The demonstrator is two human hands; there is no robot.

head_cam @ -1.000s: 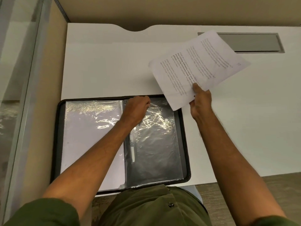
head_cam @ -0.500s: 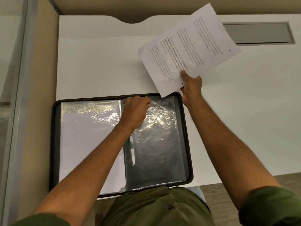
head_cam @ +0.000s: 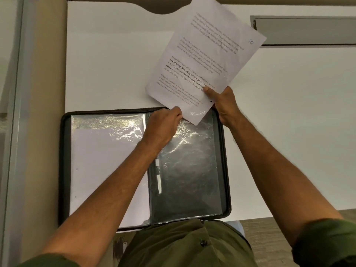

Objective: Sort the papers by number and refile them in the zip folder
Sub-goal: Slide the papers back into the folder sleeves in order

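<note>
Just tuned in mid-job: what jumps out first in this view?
The printed sheet, marked 10 in its corner, is held tilted above the white desk by the right hand, its lower corner over the open zip folder. The left hand grips the top of the folder's right-hand clear sleeve. A white pen lies along the folder's spine.

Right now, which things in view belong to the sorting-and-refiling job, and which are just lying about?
Job: printed sheet marked 10, pinched by right hand; open zip folder; empty plastic sleeve held by left hand; filed paper.
Lying about: pen; desk's cable hatch.
</note>
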